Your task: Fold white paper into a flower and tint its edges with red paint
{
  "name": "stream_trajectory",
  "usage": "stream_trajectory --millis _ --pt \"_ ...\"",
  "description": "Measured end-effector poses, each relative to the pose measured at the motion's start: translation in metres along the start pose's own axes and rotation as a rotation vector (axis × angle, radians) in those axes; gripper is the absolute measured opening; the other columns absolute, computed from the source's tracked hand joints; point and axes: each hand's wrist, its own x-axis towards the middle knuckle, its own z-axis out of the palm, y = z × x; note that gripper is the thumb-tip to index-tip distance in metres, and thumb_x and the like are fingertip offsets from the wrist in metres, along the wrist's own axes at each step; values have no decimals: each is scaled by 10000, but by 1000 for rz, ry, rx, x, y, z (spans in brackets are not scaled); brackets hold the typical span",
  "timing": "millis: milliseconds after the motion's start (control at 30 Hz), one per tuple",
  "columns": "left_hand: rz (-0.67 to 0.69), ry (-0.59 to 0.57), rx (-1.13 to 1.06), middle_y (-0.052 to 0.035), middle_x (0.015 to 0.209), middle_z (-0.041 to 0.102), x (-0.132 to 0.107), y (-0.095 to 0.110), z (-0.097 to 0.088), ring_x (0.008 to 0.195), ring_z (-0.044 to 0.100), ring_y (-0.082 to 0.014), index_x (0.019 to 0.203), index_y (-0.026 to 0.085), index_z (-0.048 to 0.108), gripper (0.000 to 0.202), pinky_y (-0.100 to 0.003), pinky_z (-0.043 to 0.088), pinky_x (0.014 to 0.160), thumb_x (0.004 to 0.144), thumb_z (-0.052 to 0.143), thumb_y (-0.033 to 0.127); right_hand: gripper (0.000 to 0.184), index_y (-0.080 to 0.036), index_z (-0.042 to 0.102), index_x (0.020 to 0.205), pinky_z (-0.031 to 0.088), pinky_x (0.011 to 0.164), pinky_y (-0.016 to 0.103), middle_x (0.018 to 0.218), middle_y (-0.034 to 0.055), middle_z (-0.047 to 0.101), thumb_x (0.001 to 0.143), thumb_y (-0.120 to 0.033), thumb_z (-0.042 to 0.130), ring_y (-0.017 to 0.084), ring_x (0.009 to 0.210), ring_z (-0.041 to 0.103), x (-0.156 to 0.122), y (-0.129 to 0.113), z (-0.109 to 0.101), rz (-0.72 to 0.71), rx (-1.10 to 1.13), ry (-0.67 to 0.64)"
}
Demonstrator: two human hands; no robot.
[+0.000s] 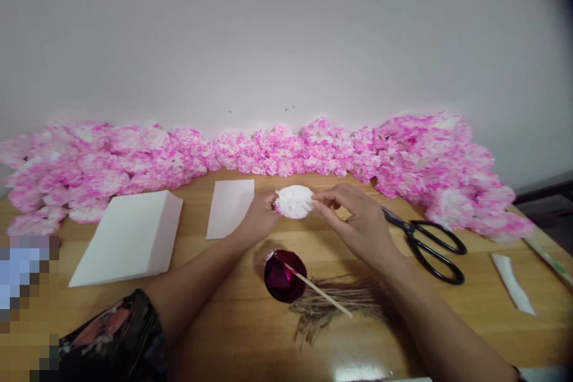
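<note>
A white paper flower point(294, 202), with a hint of pink on its lower left edge, is held above the wooden table between both hands. My left hand point(259, 218) grips its left side, the fingers partly hidden. At its right edge, my right hand point(358, 221) pinches the paper between thumb and forefinger. Just below stands a small bowl of magenta liquid point(282, 286), with a thin wooden stick point(329, 298) leaning across its rim. A bundle of thin brown stems or wires point(344, 298) lies beside the bowl, partly under the stick.
Black-handled scissors point(436, 245) lie right of my right hand. Pink-and-white paper flowers point(282, 149) line the table's back edge along the wall. A stack of white paper point(129, 236) and a single sheet point(229, 208) lie left; a folded white strip point(513, 282) lies far right.
</note>
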Motion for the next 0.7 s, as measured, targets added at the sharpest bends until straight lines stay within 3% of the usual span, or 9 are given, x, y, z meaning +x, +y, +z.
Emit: stream_trajectory --millis 167,333,500,700 --pt "33 -34 40 -76 986 761 -1 4 2 922 700 -223 896 147 749 257 -333 527 883 736 723 346 55 -192 638 902 443 665 307 795 42 656 889 -207 586 182 763 592 -3 0 5 -66 -92 4" --pt "31 -56 63 -91 991 756 -1 3 0 921 695 -220 887 136 741 261 -330 516 887 734 728 347 93 -200 637 873 430 675 332 818 53 659 889 -165 553 194 763 565 0 -5 -1 -240 -153 -118" --pt "32 -81 113 -86 988 756 -1 -3 -2 960 684 -233 903 134 737 214 -318 502 874 747 709 277 91 -207 642 928 453 681 317 831 46 647 881 -163 577 179 777 581 3 -5 -6 -176 16 -26" --pt "-29 -115 160 -66 942 760 -3 -3 0 875 684 -218 894 132 737 179 -294 499 791 754 700 238 158 -194 643 1023 456 692 334 844 56 636 875 -170 590 198 800 573 0 0 4 -120 -21 -31"
